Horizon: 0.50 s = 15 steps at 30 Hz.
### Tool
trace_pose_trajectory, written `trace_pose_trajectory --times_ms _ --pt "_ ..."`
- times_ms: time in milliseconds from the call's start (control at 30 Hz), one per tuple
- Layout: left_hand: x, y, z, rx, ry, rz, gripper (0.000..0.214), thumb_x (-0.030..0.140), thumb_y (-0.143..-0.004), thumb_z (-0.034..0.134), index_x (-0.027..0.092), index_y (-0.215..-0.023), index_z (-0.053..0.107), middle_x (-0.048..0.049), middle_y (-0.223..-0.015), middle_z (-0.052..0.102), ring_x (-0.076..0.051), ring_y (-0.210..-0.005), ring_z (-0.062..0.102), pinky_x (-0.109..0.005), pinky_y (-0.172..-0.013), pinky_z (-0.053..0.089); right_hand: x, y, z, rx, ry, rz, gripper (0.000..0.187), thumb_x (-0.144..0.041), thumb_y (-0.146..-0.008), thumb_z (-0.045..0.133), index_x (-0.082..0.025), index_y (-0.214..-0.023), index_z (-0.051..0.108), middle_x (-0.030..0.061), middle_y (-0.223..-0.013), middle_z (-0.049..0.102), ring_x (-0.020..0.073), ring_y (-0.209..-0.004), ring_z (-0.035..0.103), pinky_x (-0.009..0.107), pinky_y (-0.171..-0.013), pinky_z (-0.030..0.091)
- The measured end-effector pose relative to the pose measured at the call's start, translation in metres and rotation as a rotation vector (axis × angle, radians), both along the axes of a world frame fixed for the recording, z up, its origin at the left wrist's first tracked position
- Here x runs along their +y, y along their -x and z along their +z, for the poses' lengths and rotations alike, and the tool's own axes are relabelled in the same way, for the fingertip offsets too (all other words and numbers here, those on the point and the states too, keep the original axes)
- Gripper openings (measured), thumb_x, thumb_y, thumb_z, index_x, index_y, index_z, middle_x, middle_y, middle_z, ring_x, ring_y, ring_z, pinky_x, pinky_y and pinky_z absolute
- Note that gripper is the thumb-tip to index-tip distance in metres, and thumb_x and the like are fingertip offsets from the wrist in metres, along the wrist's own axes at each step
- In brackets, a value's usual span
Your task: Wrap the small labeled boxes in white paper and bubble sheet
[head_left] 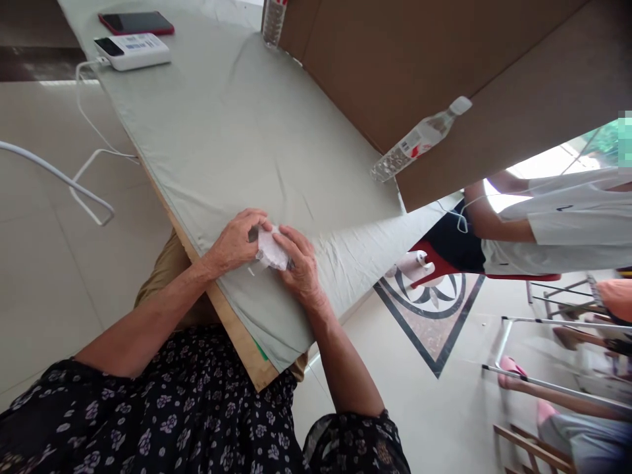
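Observation:
A small white packet (273,249), crumpled like paper or thin plastic film, is held low over the cloth near the table's corner. My left hand (236,242) grips it from the left with curled fingers. From the other side, the bent fingers of my right hand (300,264) press on its top and right edge. What lies inside or under the packet is hidden, and its exact kind does not show.
A pale cloth (212,138) covers the table. Beyond my hands a water bottle (419,139) leans by a cardboard panel (395,59); another bottle (273,25) stands further back. A white power bank (138,51) with a cable and a phone (137,23) lie far left. A person (543,227) sits at right.

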State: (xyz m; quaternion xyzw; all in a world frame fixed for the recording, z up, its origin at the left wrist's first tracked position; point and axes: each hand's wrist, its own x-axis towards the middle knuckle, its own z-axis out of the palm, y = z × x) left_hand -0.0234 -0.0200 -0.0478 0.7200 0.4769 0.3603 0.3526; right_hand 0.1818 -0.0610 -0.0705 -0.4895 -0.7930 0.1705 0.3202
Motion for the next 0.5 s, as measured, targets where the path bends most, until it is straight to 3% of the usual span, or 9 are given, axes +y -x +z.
trace_pose_trajectory --times_ms 133,233,300,400,500 --pt "0.000 0.017 0.004 -0.024 0.094 -0.145 0.042 0.030 -0.083 0.062 0.022 -0.122 0.070 -0.0134 -0.155 0.056 -0.030 -0.147 0.051 -0.049 -0.119 0.045 0.005 0.002 0.001 0.100 0.026 -0.031 0.044 -0.019 -0.093 0.058 -0.029 -0.134 0.069 0.0088 -0.148 0.065 0.0263 -0.141 0.057 0.049 -0.119 0.044" --pt "0.001 0.025 0.007 0.005 0.094 -0.243 0.062 0.031 -0.078 0.067 0.022 -0.139 0.062 -0.0137 -0.163 0.048 -0.033 -0.153 0.043 -0.051 -0.123 0.040 0.012 0.004 0.009 0.250 0.130 -0.050 0.035 -0.030 -0.096 0.059 -0.027 -0.128 0.070 0.0082 -0.136 0.070 0.0251 -0.130 0.063 0.043 -0.111 0.049" --pt "0.002 0.025 0.008 -0.021 0.105 -0.256 0.063 0.032 -0.078 0.069 0.021 -0.140 0.061 -0.0137 -0.157 0.055 -0.032 -0.149 0.049 -0.051 -0.124 0.040 0.017 0.006 0.015 0.345 0.259 -0.078 0.032 -0.043 -0.098 0.058 -0.025 -0.119 0.073 0.0062 -0.115 0.076 0.0230 -0.108 0.069 0.037 -0.096 0.054" --pt "0.004 0.020 0.009 -0.165 0.265 -0.315 0.054 0.037 -0.084 0.068 0.021 -0.135 0.063 -0.0105 -0.134 0.071 -0.028 -0.124 0.068 -0.046 -0.109 0.054 0.023 0.009 0.022 0.379 0.385 -0.119 0.043 -0.057 -0.101 0.050 -0.021 -0.098 0.074 0.0034 -0.088 0.071 0.0193 -0.082 0.064 0.031 -0.076 0.050" --pt "0.006 0.014 0.010 -0.285 0.357 -0.326 0.050 0.035 -0.084 0.070 0.020 -0.131 0.064 -0.0084 -0.121 0.075 -0.024 -0.109 0.073 -0.039 -0.094 0.060 0.027 0.007 0.025 0.288 0.363 -0.151 0.052 -0.063 -0.101 0.045 -0.021 -0.084 0.072 0.0042 -0.080 0.068 0.0202 -0.079 0.061 0.033 -0.076 0.048"
